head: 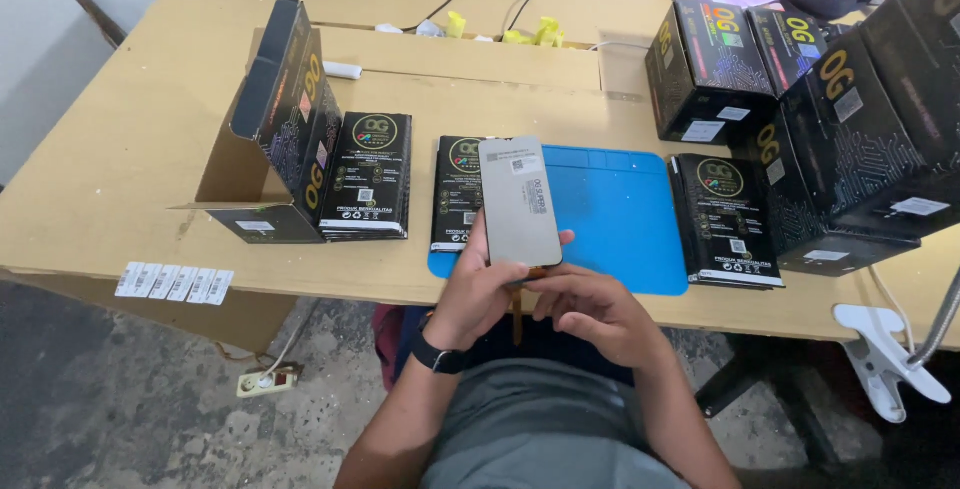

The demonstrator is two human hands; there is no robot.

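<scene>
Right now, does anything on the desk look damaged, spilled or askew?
One black carton at the left stands torn open, its cardboard flap splayed out. Label strips overhang the table edge. Nothing looks spilled.

Flat grey rectangular phone screen panel (519, 202), small white stickers on back, held upright w/ ribbon cable (518, 311) hanging below, over blue mat's front edge.

Two bare forearms, no sleeves showing, left hand (478, 294) and right hand (590, 311) bare, no rings or gloves visible, black band (438, 356) snug round left wrist, grey shirt (545, 429) over the torso at bottom, dark clothing at the lap
</scene>
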